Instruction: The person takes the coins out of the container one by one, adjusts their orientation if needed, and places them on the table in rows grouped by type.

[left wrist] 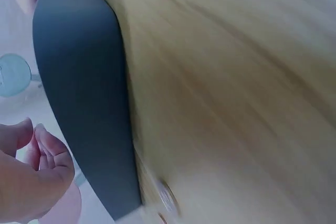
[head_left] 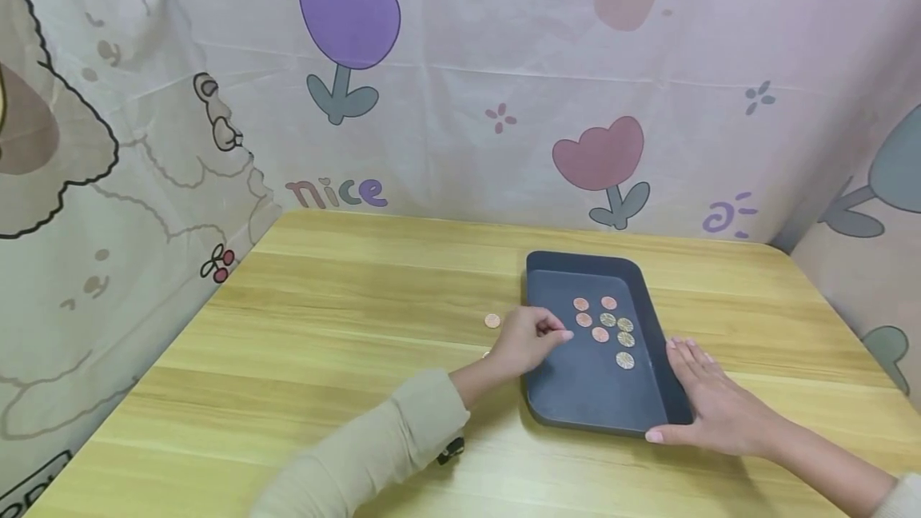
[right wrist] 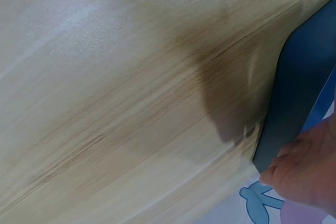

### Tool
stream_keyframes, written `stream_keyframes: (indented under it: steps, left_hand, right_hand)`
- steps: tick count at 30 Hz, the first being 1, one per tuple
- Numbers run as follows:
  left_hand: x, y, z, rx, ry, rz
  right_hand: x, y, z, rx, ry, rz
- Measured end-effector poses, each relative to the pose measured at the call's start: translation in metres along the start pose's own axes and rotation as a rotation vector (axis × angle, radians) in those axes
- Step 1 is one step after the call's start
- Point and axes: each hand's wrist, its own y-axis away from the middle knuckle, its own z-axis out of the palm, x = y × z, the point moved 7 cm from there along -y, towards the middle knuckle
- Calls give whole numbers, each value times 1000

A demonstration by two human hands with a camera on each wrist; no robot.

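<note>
A shallow dark rectangular tray [head_left: 590, 406] lies on the table. Inside are several coins, some copper-coloured like this coin [head_left: 600, 335], others gold-coloured like this coin [head_left: 625, 360]. My left hand [head_left: 524, 340] hovers over the tray's left side, fingers curled and thumb close to the index fingertip; whether anything is between them I cannot make out. A copper-coloured coin [head_left: 492, 320] rests on the table left of the tray, and another coin [head_left: 486, 356] is mostly hidden behind my left wrist. My right hand [head_left: 719, 406] rests against the tray's right wall, fingers extended, thumb at the front corner.
Light wood-grain table [head_left: 345, 302] surrounds the tray. Printed cloth [head_left: 468, 150] with flowers hangs behind the table and along both sides. A small dark object [head_left: 451, 451] shows beneath the left sleeve. The left wrist view is blurred.
</note>
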Motion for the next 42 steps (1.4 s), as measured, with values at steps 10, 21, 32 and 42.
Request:
stream_keyframes:
  steps: [10, 21, 32, 42]
  left_hand:
    - [11, -8, 32, -5, -82, 12]
    - [8, -14, 63, 8, -125, -87]
    - [5, -22, 85, 64, -286, -216]
    - [7, -27, 93, 89, -537, -296]
  right_hand:
    - [-2, -1, 1, 3, 0, -5]
    - [-1, -1, -1, 8, -8, -26]
    - [-1, 0, 0, 23, 4, -55]
    - [0, 0, 0, 16, -1, -51]
